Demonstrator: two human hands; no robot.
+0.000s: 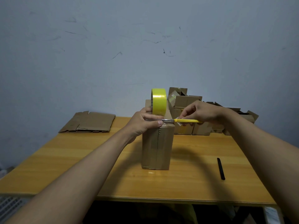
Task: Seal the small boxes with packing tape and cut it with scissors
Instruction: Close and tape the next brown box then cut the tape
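centre frame: box (157, 146) upright on table (64, 167), well back from the near edge. left hand (144, 123) gripping tape roll (159, 101) atop it; right hand (202, 113) clamped on scissors (182, 121) at the top edge. bare wood lower left.

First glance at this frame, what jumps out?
The bright yellow tape roll, held upright by the left hand above a tall cardboard box standing at the middle of the wooden table. The right hand holds yellow-handled scissors level at the box top, blades pointing toward the left thumb. Behind, a pile of small boxes at the far right; flattened cardboard far left.
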